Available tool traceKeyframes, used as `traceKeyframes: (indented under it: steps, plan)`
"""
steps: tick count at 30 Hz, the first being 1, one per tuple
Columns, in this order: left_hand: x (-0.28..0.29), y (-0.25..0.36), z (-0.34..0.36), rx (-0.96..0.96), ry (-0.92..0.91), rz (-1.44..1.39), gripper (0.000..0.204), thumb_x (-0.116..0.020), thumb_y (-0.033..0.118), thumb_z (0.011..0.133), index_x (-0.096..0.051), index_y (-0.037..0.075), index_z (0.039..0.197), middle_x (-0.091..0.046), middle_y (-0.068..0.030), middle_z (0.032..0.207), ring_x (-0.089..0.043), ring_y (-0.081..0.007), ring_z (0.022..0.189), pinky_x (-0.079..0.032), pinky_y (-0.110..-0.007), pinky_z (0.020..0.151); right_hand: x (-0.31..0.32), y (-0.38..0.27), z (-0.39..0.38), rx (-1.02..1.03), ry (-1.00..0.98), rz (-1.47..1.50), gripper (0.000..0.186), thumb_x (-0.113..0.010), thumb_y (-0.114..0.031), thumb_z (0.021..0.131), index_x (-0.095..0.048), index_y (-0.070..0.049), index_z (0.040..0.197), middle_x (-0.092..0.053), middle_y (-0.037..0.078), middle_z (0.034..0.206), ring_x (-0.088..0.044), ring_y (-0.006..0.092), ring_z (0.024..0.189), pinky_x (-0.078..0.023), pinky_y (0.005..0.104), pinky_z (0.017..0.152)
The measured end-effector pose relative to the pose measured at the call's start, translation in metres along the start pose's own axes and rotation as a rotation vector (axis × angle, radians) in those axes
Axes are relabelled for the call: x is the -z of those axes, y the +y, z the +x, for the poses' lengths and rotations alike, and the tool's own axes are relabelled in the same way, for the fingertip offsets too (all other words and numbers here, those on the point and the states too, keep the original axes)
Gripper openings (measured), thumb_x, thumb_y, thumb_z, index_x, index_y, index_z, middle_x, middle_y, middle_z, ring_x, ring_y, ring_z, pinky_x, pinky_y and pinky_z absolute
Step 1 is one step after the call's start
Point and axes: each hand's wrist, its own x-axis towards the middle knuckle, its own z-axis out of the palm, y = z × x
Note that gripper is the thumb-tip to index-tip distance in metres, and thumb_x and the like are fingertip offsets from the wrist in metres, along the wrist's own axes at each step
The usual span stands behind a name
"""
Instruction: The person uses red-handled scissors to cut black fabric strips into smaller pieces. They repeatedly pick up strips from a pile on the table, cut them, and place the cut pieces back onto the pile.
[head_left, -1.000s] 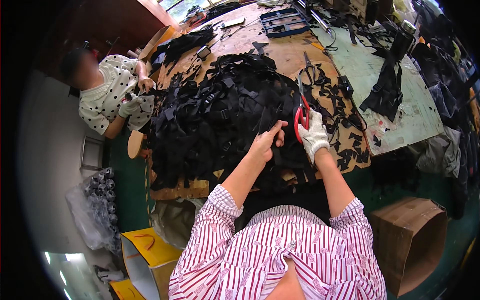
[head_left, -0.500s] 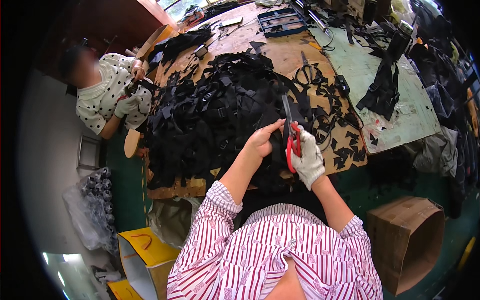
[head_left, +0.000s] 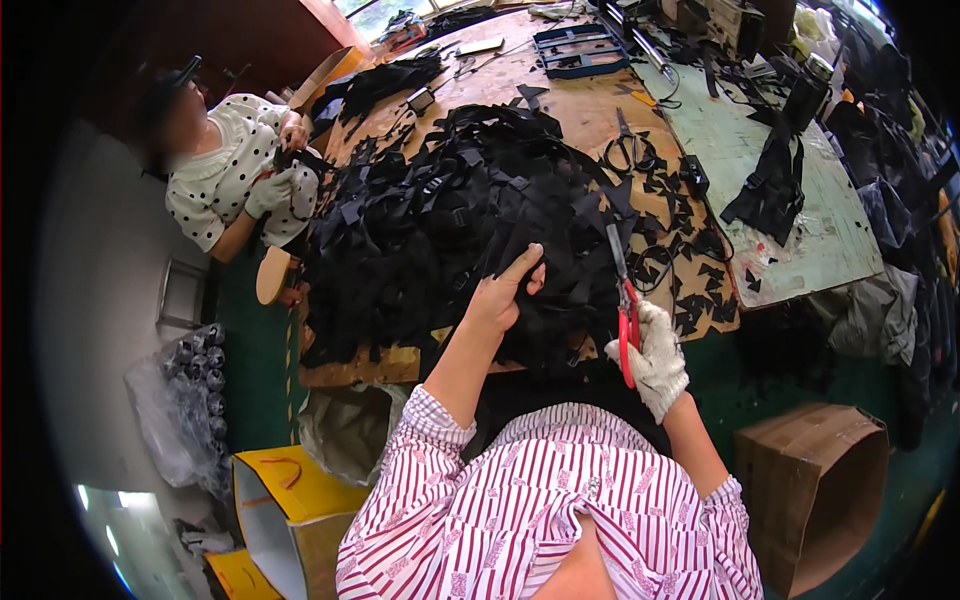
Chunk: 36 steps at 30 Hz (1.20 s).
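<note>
My bare left hand (head_left: 505, 290) is closed, thumb and fingers pinching a black fabric strap (head_left: 520, 240) at the front of a big heap of black straps (head_left: 440, 190). Where that strap ends cannot be made out against the heap. In a white knitted glove, my right hand (head_left: 656, 362) grips red-handled scissors (head_left: 628, 315). Their dark blades point away from me, look closed, and stand apart from the strap. Black buckles show among the straps.
Black triangular offcuts (head_left: 700, 290) and a second pair of scissors (head_left: 625, 148) lie right of the heap. Farther back stands a blue tray (head_left: 580, 50). A co-worker in a dotted top (head_left: 240, 160) sits at left. A cardboard box (head_left: 800, 480) is at lower right.
My right hand has drawn the scissors back to the right, away from my left hand. The left hand has shifted slightly left and toward me. The whole view has turned slightly.
</note>
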Motion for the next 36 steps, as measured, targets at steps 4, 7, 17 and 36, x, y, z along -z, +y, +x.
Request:
traceKeyframes:
  steps: [4, 7, 17, 36]
  plan:
    - [-0.003, -0.005, -0.008, -0.075, 0.077, 0.050, 0.009, -0.066, 0.012, 0.084, -0.059, 0.006, 0.083, -0.054, -0.0013, 0.065, -0.049, -0.0095, 0.056, -0.036, -0.022, 0.050, -0.003, 0.007, -0.011, 0.039, -0.027, -0.336, 0.074, -0.078, -0.019, 0.068, -0.038, 0.001, 0.126, -0.058, 0.007, 0.079, -0.059, 0.0154, 0.071, -0.048, 0.0306, 0.069]
    - [-0.003, -0.009, -0.013, -0.119, 0.092, 0.093, 0.010, -0.068, 0.014, 0.083, -0.061, 0.007, 0.085, -0.055, 0.0008, 0.066, -0.050, -0.0074, 0.057, -0.036, -0.021, 0.049, -0.006, -0.009, -0.015, 0.020, -0.065, -0.478, 0.078, -0.078, -0.025, 0.067, -0.037, 0.001, 0.128, -0.058, 0.008, 0.076, -0.059, 0.0181, 0.069, -0.048, 0.0311, 0.069]
    - [-0.018, -0.019, -0.025, -0.125, 0.031, 0.234, 0.012, -0.067, 0.021, 0.085, -0.060, 0.011, 0.082, -0.049, 0.0052, 0.065, -0.043, -0.0040, 0.056, -0.031, -0.021, 0.051, -0.011, -0.007, -0.008, 0.111, -0.014, -0.575, 0.078, -0.078, -0.032, 0.068, -0.040, -0.001, 0.129, -0.058, 0.009, 0.077, -0.059, 0.0224, 0.066, -0.048, 0.0335, 0.065]
    - [0.040, -0.080, -0.018, -0.415, -0.047, 1.111, 0.052, -0.054, -0.003, 0.082, -0.049, 0.009, 0.132, -0.047, -0.0147, 0.127, -0.046, -0.0297, 0.115, -0.034, -0.037, 0.100, -0.027, 0.006, -0.003, 0.032, -0.018, -0.335, 0.059, -0.070, -0.023, 0.077, -0.042, 0.001, 0.123, -0.056, 0.008, 0.080, -0.057, 0.0199, 0.067, -0.046, 0.0325, 0.068]
